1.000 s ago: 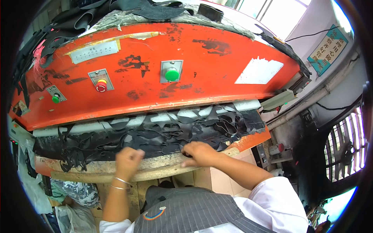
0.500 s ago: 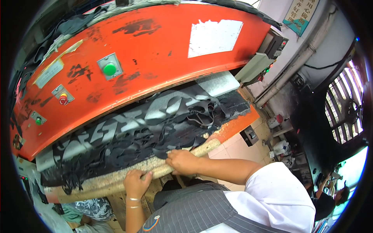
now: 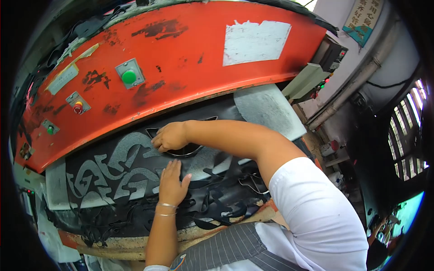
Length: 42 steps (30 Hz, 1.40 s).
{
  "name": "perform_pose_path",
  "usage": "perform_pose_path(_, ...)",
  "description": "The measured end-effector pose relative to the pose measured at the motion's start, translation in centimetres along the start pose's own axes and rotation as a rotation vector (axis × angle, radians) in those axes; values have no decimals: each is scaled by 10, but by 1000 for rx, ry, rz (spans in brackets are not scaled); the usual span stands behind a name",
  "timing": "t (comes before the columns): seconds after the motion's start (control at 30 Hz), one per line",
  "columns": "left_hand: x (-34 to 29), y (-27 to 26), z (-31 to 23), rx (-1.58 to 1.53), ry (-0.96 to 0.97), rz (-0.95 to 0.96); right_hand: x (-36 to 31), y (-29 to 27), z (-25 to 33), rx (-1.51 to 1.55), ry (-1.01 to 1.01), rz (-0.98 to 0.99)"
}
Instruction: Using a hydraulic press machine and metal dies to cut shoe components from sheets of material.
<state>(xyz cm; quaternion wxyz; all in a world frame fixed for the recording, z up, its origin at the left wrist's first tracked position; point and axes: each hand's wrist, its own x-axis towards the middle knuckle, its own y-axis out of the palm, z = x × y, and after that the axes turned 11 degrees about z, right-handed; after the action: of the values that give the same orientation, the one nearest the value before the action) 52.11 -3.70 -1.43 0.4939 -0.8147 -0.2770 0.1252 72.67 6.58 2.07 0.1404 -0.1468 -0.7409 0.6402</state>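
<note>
just in front of the red beam (image 3: 190,54), the right hand (image 3: 171,136) curls over a metal die (image 3: 186,154), grip unclear, the left hand (image 3: 173,183) flat farther out: seemingly positioning, next calling for careful alignment.

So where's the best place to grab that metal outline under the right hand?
Likely the near curved rim, from above: the metal outline lies flat on the dark sheet, so its underside seems out of reach, while its middle looks open, leaving finger room inside. The right hand covers part of its left end; the near curve is uncovered.
</note>
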Motion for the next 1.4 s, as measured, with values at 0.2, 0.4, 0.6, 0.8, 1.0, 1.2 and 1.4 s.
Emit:
perform_pose_path(0.2,12,7,-12,77,-7,-85,11,-11,-25,37,-228,91)
perform_pose_path(0.4,5,9,-5,69,-35,-66,-39,-115,-35,-251,-102,-74)
perform_pose_path(0.6,29,-16,18,-191,-123,-168,-163,-138,-5,70,1010,-121)
perform_pose_path(0.8,77,-26,42,-168,-125,-196,-197,-31,53,467,1339,-443)
perform_pose_path(1.0,112,-18,62,-26,-78,-124,-209,17,59,518,1478,-388)
perform_pose_path(1.2,117,-11,69,-110,-41,-192,-209,5,81,700,1431,-567)
perform_pose_path(1.4,117,-20,58,-76,-65,-169,-238,3,133,527,1212,-258)
